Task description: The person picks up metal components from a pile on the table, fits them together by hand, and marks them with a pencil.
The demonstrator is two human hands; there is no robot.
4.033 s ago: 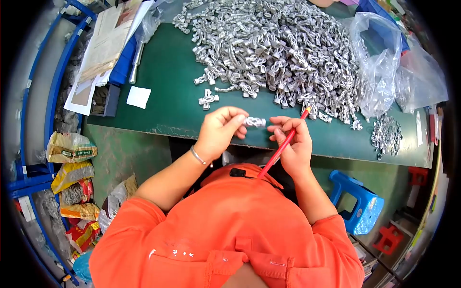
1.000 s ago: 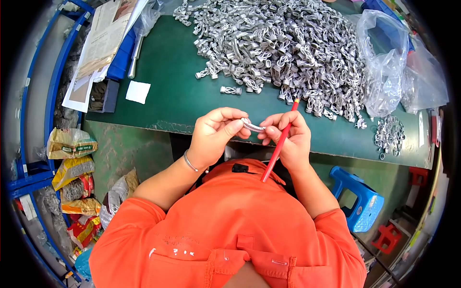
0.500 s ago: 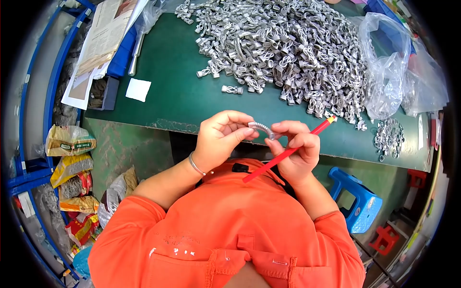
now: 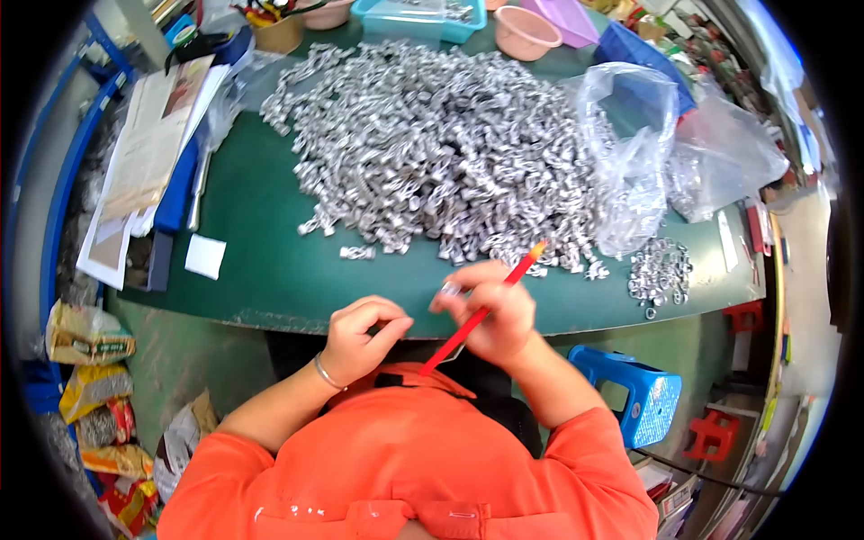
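My right hand [image 4: 497,313] is closed round a red pencil [image 4: 457,340], whose sharpened yellowish end points up and away to the right. A small shiny metal piece [image 4: 451,289] sits at the tips of its thumb and fingers, too blurred to make out its shape. To the left, my left hand [image 4: 362,340] is apart from it, its fingers curled in and the thumb lying over toward the right; nothing shows in it. Beyond both hands a large heap of silvery metal links [image 4: 432,162] covers much of the green table [image 4: 261,270].
Small metal rings [image 4: 661,274] lie at the right, near clear plastic bags [image 4: 630,171]. A white paper square [image 4: 206,256] and papers [image 4: 148,162] are on the left. Basins [image 4: 526,34] stand at the back. A blue stool [image 4: 630,396] is below the table's right side.
My hands have drawn apart; the curved ribbed metal piece was between both, and now a metal piece shows only in the right hand. The view has tilted up and shifted right.
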